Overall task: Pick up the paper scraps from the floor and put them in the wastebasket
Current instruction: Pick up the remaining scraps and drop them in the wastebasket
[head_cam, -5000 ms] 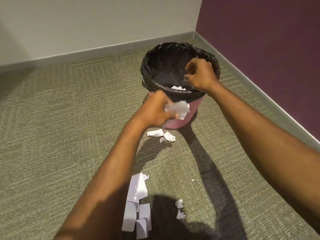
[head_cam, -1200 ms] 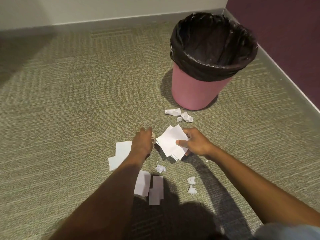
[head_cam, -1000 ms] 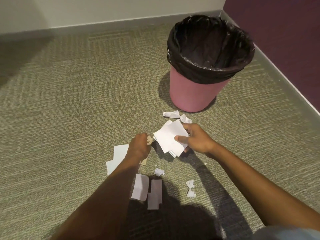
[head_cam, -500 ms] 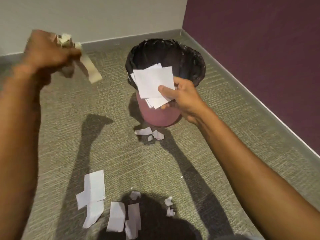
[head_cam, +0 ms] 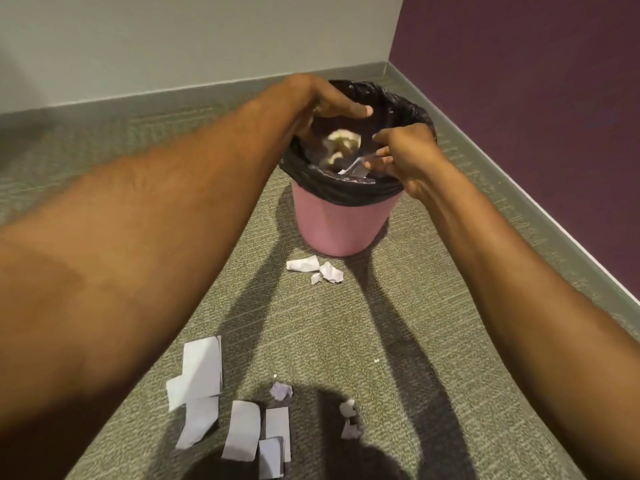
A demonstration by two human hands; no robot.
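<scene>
Pale scraps point(head_cam: 341, 147) drop blurred from the spread left hand point(head_cam: 325, 105) into the wastebasket point(head_cam: 341, 223); right hand point(head_cam: 403, 157) loosely pinches white pieces over the rim. Deposit step judged underway. Next: gather floor scraps point(head_cam: 313, 268) beside the base and the nearer sheets point(head_cam: 202, 372).

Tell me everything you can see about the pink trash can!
The wastebasket is a round pink bin, plastic by the look of it, narrowing toward its base. A black bin liner lines it and folds over the rim. It stands upright on the carpet near the corner of the room. Both hands are over its mouth: the left hand open above, the right hand at the rim. Blurred paper scraps show inside the opening. More crumpled scraps lie on the floor beside its base.
</scene>
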